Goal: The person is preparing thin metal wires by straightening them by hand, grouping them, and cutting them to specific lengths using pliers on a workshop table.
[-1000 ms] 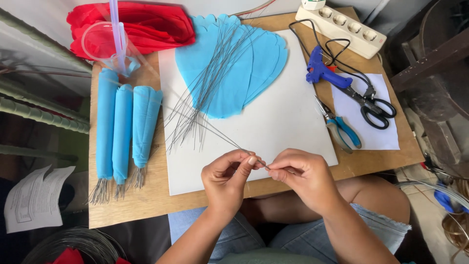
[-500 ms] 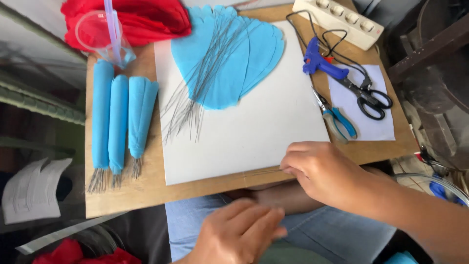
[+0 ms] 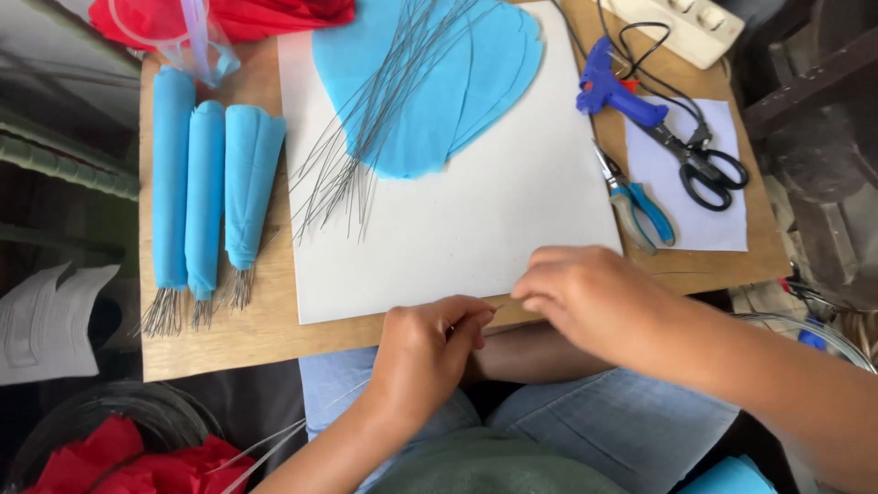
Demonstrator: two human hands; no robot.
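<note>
My left hand [image 3: 430, 348] and my right hand [image 3: 590, 297] meet at the near edge of the wooden board [image 3: 238, 329], fingertips pinched on a thin grey wire [image 3: 501, 306] stretched between them. Behind them lies a large white sheet [image 3: 476, 220]. On its far part rests a stack of round blue paper pieces [image 3: 457, 91] with a bundle of thin wires [image 3: 366, 137] fanned across it.
Three rolled blue paper cones [image 3: 206, 192] with wire ends lie at the board's left. A blue glue gun [image 3: 613, 91], black scissors [image 3: 700, 165] and blue-handled pliers [image 3: 640, 206] lie at the right. Red paper [image 3: 265, 14] lies at the back and in a bowl [image 3: 119, 448] near left.
My left hand rose from my lap back to the board's edge and joined my right hand on the wire. The view shifted closer and downward.
</note>
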